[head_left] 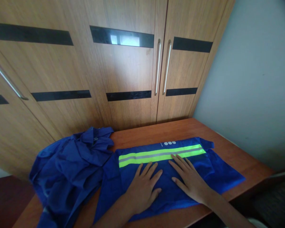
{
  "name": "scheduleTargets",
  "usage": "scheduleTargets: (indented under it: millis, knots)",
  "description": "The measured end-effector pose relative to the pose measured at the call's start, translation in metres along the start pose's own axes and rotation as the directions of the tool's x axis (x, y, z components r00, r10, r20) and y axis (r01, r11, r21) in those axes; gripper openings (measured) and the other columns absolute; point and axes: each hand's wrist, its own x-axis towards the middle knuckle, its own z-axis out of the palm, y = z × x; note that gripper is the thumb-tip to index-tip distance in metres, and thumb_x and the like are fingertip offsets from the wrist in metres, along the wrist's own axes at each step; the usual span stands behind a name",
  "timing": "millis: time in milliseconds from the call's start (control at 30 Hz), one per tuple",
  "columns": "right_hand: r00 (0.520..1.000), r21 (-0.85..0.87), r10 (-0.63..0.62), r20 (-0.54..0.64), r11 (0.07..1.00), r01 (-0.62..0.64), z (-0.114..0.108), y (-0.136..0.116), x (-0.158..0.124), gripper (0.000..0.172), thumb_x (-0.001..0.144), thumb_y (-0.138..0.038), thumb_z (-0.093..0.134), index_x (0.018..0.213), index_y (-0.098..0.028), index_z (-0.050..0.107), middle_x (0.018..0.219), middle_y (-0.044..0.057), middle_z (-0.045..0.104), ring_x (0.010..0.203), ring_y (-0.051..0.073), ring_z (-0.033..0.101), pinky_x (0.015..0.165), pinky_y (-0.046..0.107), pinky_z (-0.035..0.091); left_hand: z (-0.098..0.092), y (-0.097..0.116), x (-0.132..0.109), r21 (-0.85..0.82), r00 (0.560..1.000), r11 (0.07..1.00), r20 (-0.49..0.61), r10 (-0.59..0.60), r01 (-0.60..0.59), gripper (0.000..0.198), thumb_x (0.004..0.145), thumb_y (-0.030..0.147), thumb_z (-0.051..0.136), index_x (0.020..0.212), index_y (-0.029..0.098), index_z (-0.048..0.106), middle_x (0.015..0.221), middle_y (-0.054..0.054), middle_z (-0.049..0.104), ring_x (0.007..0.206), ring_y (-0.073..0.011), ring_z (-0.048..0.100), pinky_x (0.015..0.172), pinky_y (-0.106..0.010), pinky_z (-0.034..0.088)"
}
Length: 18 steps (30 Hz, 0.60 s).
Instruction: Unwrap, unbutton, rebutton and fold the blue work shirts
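One garment (168, 198), with one band (152, 155), lies near the table's (156, 132) near edge; left hand (142, 190) and right hand (191, 180) rest spread on it, grasping nothing. Cloth likely light, limp; lift by opposite sides. One heap (73, 164) covers the left edge, its garment count unclear.

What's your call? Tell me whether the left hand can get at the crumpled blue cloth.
Probably yes: the left hand rests flat on the blue garment with the bright band, apparently gripping nothing, and the crumpled blue cloth lies to its left, with nothing upright visible between them.
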Motion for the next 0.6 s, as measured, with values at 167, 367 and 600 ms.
scheduleTargets:
  millis: [167,367,600]
  knots:
    - [0.998,0.006,0.006,0.056,1.000,-0.006,-0.001,0.019,-0.004,0.060,0.093,-0.050,0.041,0.148,-0.033,0.024,0.156,0.002,0.019,0.143,0.028,0.016,0.114,0.054,0.018,0.004,-0.009,-0.007,0.014,1.000,1.000,0.005,0.001,-0.002,0.062,0.091,0.039,0.048,0.148,0.033,0.022,0.156,-0.005,0.022,0.143,-0.0277,0.019,0.114,-0.055,0.018]
    - [0.999,0.136,0.016,-0.048,0.991,-0.009,-0.002,0.048,0.003,0.053,0.092,-0.047,0.045,0.141,-0.028,0.040,0.150,0.005,0.035,0.137,0.026,0.032,0.113,0.046,0.029,0.002,0.000,-0.001,-0.017,0.999,0.999,0.006,-0.048,0.048,0.059,0.090,0.044,0.047,0.146,0.032,0.029,0.155,-0.006,0.026,0.142,-0.0294,0.022,0.113,-0.055,0.020]
    - [0.815,0.005,0.403,-0.417,0.897,-0.442,-0.020,0.143,-0.006,0.047,0.087,-0.049,0.048,0.119,-0.016,0.057,0.118,0.017,0.063,0.111,0.032,0.059,0.099,0.052,0.043,-0.008,0.011,0.037,0.033,0.991,0.993,-0.076,-0.109,0.112,0.055,0.091,0.054,0.035,0.135,0.023,0.047,0.148,-0.011,0.039,0.138,-0.0326,0.029,0.113,-0.056,0.018]
